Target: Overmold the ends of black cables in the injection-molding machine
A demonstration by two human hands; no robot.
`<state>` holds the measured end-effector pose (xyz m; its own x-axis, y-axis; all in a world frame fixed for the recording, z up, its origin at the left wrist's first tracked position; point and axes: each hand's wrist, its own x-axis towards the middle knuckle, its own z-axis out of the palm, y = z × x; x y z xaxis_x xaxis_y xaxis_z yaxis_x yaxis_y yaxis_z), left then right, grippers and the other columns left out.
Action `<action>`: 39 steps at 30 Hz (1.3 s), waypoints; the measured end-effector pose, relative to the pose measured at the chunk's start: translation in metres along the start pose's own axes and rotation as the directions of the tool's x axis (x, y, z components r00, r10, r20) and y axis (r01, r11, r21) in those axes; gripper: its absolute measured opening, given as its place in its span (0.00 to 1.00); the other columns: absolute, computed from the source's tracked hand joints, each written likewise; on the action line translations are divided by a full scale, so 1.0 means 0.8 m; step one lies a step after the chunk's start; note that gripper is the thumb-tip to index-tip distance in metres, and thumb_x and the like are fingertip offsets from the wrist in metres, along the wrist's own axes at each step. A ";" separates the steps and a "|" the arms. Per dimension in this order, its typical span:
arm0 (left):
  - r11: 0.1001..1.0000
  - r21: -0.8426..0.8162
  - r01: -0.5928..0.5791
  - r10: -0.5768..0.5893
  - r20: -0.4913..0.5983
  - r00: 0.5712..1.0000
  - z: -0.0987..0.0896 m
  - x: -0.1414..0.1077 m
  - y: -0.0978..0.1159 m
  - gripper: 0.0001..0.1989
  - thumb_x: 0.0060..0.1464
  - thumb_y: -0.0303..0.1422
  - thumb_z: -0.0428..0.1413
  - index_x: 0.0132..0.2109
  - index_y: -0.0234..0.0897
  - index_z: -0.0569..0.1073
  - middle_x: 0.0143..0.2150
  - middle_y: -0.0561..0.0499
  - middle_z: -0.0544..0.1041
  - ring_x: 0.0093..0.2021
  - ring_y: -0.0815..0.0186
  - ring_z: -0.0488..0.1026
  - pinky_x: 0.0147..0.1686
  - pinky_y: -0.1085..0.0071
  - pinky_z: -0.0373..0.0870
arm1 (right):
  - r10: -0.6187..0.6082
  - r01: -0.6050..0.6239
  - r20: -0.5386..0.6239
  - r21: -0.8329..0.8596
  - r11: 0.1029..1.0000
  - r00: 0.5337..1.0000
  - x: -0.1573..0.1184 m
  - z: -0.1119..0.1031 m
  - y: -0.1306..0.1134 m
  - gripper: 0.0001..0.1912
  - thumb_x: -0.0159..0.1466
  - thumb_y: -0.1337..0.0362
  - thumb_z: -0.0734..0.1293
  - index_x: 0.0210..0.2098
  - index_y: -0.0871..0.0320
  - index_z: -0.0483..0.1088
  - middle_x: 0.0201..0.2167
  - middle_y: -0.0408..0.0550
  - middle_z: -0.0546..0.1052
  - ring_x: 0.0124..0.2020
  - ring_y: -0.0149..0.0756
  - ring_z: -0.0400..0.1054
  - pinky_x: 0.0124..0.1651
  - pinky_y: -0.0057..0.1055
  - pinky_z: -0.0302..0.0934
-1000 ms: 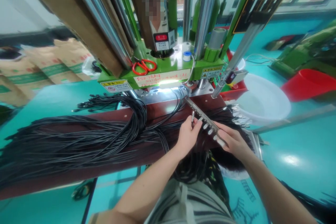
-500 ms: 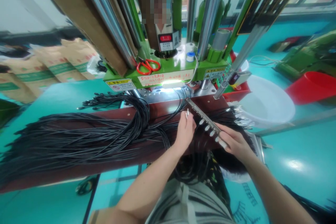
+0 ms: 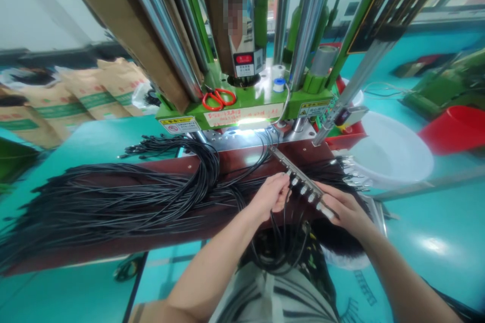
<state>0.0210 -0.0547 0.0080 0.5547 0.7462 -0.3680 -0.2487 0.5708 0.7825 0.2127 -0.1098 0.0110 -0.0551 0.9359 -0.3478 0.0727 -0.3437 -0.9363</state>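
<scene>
A long metal bar (image 3: pixel 293 167) slants over the brown bench, with several silver cable connectors (image 3: pixel 303 190) along its lower edge. Its near right end is gripped by my right hand (image 3: pixel 343 207). My left hand (image 3: pixel 273 194) is closed in a pinch at the bar's lower left edge, on a cable connector that its fingers mostly cover. Black cables hang from the bar toward my lap.
Bundles of black cables (image 3: pixel 125 197) cover the left of the brown bench (image 3: pixel 242 160). Behind it stands a green press (image 3: pixel 261 96) with red-handled scissors (image 3: pixel 219 99) on top. A white basin (image 3: pixel 397 146) and a red bucket (image 3: pixel 450 128) are at the right.
My left hand has moved right and slightly down, bringing the connector from beside the bar to its edge. The bar and my right hand have shifted slightly right in view.
</scene>
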 end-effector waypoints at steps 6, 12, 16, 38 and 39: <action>0.999 -0.002 -0.051 0.051 -0.013 0.999 -0.004 0.001 -0.004 0.17 0.50 0.43 0.51 0.24 0.38 0.55 0.11 0.63 0.51 0.09 0.79 0.43 0.08 0.82 0.37 | -0.054 0.064 0.105 -0.090 0.994 0.993 0.001 -0.003 0.001 0.34 0.58 0.51 0.63 0.57 0.66 0.60 0.20 0.43 0.65 0.16 0.23 0.49 0.17 0.22 0.42; 0.985 0.091 -0.146 0.151 -0.050 0.987 -0.007 -0.003 -0.001 0.19 0.51 0.49 0.50 0.28 0.36 0.61 0.15 0.60 0.57 0.12 0.79 0.51 0.11 0.82 0.47 | -0.061 0.068 0.096 -0.070 0.995 0.994 0.002 -0.003 0.004 0.32 0.58 0.51 0.63 0.56 0.65 0.61 0.19 0.43 0.65 0.16 0.23 0.49 0.16 0.22 0.41; 0.942 0.099 -0.320 0.335 -0.266 0.904 -0.014 -0.008 0.006 0.18 0.52 0.49 0.48 0.36 0.38 0.63 0.16 0.61 0.57 0.14 0.77 0.54 0.13 0.81 0.53 | -0.063 0.065 0.072 -0.032 0.997 0.995 0.002 -0.004 0.003 0.31 0.58 0.51 0.63 0.56 0.64 0.62 0.21 0.44 0.66 0.16 0.22 0.49 0.16 0.21 0.40; 0.979 0.010 -0.206 0.204 -0.204 0.957 -0.022 -0.008 -0.002 0.22 0.41 0.47 0.59 0.27 0.38 0.56 0.11 0.64 0.55 0.10 0.81 0.44 0.10 0.83 0.40 | -0.167 0.207 0.158 -0.283 0.937 0.973 0.009 -0.011 0.004 0.28 0.60 0.51 0.62 0.55 0.61 0.65 0.44 0.54 0.74 0.31 0.37 0.70 0.25 0.28 0.64; 0.978 0.010 -0.210 0.207 -0.217 0.954 -0.022 -0.008 -0.003 0.22 0.41 0.47 0.59 0.27 0.38 0.56 0.11 0.64 0.55 0.10 0.81 0.44 0.10 0.83 0.40 | -0.204 0.253 0.183 -0.302 0.919 0.962 0.009 -0.010 0.002 0.27 0.60 0.51 0.62 0.54 0.60 0.65 0.47 0.54 0.72 0.39 0.42 0.70 0.34 0.32 0.67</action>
<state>0.0040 -0.0547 -0.0009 0.3054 0.9044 -0.2980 -0.3512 0.3979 0.8475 0.2207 -0.1028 0.0070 -0.2497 0.9563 -0.1520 0.3537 -0.0561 -0.9337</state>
